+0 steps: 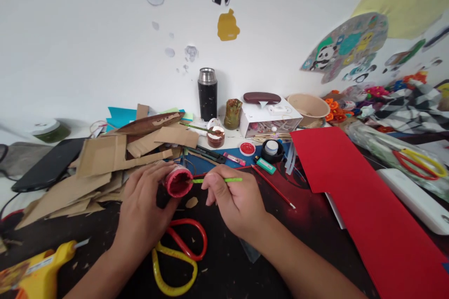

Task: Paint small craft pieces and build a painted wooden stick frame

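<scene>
My left hand (149, 201) is wrapped round a small paint jar (178, 182), tilted so its red-coated mouth faces me. Pinched in my right hand (238, 198) is a thin green paintbrush (198, 181), whose tip reaches into the jar's mouth; the bristles are hidden inside. Below the jar lie scissors (175, 257) with one red and one yellow handle loop, their blades hidden under my left hand. A red-stained lid (247, 149) rests behind my right hand. Farther back, a brown paint jar (215, 138) has another green-handled brush (196, 128) lying across it.
Cut cardboard pieces (101, 154) are heaped at left, with a yellow glue gun (42, 266) at the front left. Red card (368, 210) covers the right side. A black flask (207, 96) and a white box (270, 117) stand by the wall. A red pencil (273, 187) lies right of centre.
</scene>
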A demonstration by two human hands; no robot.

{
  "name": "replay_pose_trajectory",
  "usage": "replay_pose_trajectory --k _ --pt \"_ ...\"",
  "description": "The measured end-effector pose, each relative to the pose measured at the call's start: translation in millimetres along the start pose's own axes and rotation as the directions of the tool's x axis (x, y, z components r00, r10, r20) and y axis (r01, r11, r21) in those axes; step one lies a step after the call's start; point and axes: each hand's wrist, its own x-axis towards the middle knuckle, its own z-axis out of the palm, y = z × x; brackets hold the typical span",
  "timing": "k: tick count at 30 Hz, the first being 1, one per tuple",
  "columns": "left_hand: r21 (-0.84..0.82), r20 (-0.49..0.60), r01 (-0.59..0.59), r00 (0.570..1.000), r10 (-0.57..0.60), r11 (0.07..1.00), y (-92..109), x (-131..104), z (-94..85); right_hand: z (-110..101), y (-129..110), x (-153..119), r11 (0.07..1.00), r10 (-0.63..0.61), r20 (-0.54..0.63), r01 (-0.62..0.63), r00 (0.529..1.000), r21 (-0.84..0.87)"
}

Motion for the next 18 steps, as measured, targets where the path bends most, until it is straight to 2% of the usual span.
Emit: replay_pose_trajectory --k 3,8,11,14,18 --pt "-0.023 0.009 0.004 1.0 -0.004 1.0 0.2 -0.7 1.2 3.5 3.8 0.2 0.996 0.065 0.01 -0.066 0.998 0.062" --pt "-0.076 0.046 0.091 0.995 -0.087 0.993 -3.0 -2.3 4.3 9.7 11.1 -0.3 0.943 0.184 -0.003 -0.176 0.983 0.283" --pt "-0.08 0.047 0.131 0.991 -0.128 0.988 -4.3 -3.2 5.2 9.9 11.8 0.8 0.91 0.219 -0.003 -0.204 0.976 0.36" --pt "-0.097 0.052 0.162 0.986 -0.158 0.982 -4.7 -4.0 5.6 7.8 10.8 1.8 0.911 0.22 -0.012 -0.201 0.975 0.36" --pt "-0.109 0.053 0.193 0.981 -0.188 0.975 -5.2 -4.3 5.5 4.8 9.8 0.9 0.946 0.181 -0.023 -0.167 0.983 0.276"
